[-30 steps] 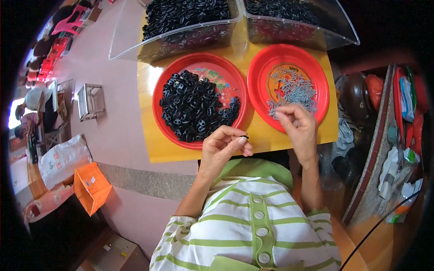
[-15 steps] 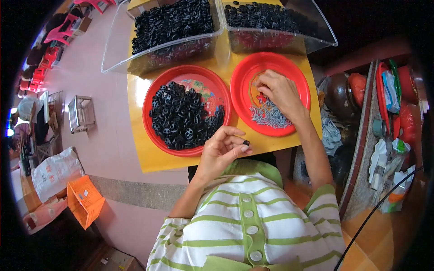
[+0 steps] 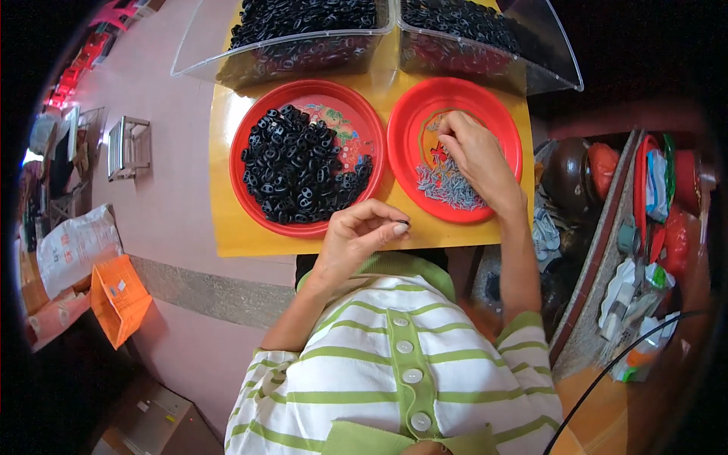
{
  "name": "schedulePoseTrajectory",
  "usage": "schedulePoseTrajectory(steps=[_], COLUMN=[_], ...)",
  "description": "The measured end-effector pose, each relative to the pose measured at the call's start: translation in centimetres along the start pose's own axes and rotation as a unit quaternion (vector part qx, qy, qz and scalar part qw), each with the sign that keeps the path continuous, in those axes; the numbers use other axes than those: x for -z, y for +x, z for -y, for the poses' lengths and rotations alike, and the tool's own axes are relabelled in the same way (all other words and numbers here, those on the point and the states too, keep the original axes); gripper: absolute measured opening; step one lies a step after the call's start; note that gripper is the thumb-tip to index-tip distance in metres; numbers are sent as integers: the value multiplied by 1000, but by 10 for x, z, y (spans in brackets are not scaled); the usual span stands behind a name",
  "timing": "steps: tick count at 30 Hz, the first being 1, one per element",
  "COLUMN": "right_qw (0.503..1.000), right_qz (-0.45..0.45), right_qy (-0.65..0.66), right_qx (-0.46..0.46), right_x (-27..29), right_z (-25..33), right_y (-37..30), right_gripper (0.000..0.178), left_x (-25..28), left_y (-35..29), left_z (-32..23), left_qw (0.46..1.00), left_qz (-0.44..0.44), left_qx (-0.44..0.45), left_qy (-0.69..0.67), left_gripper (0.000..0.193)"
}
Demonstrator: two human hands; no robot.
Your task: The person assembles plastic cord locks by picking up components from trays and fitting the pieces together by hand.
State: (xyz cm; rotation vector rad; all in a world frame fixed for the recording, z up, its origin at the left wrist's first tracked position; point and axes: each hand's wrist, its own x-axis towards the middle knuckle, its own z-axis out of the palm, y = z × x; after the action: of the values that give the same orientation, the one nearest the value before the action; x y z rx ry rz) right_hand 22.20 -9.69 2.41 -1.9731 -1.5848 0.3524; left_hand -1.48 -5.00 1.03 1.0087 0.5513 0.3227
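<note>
Between the thumb and fingertips of my left hand (image 3: 355, 236) is a small black plastic piece (image 3: 403, 223), held in front of the table edge. My right hand (image 3: 479, 158) is over the right red plate (image 3: 408, 125), its fingers bent in a pinch. Whatever those fingertips hold, if anything, is hidden. Small grey screws (image 3: 446, 185) lie heaped on that plate, below and beside the right hand. On the left red plate (image 3: 370, 121) is a pile of black plastic pieces with holes (image 3: 292, 171), just beyond my left hand.
Two clear plastic bins, the left bin (image 3: 311, 49) and the right bin (image 3: 485, 57), hold many more black pieces at the table's far side. The yellow tabletop (image 3: 254, 244) ends close to my body. Jars and bags crowd a ledge (image 3: 595, 265) on the right.
My whole view has shifted slightly. The black piece in my left hand has turned and shows thinner. My right hand has changed its finger pose over the plate and remains above the screws.
</note>
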Motion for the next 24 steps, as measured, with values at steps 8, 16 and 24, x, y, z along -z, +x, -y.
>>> schedulePoseTrajectory(steps=[8, 16, 24], right_qw=[852, 743, 743], right_qz=[-54, -115, -105], right_qy=[486, 628, 639], right_qx=[-188, -201, -166], right_x=[-21, -37, -44], right_z=[15, 36, 52], right_y=[-43, -52, -49], right_gripper=[11, 11, 10], left_x=[-3, -12, -12], left_y=[19, 38, 37], left_z=[-6, -11, -7], left_qw=[992, 986, 984], left_qz=[-3, -3, -32], left_qx=[22, 23, 4], left_qy=[-127, -167, -178], left_gripper=[16, 15, 15])
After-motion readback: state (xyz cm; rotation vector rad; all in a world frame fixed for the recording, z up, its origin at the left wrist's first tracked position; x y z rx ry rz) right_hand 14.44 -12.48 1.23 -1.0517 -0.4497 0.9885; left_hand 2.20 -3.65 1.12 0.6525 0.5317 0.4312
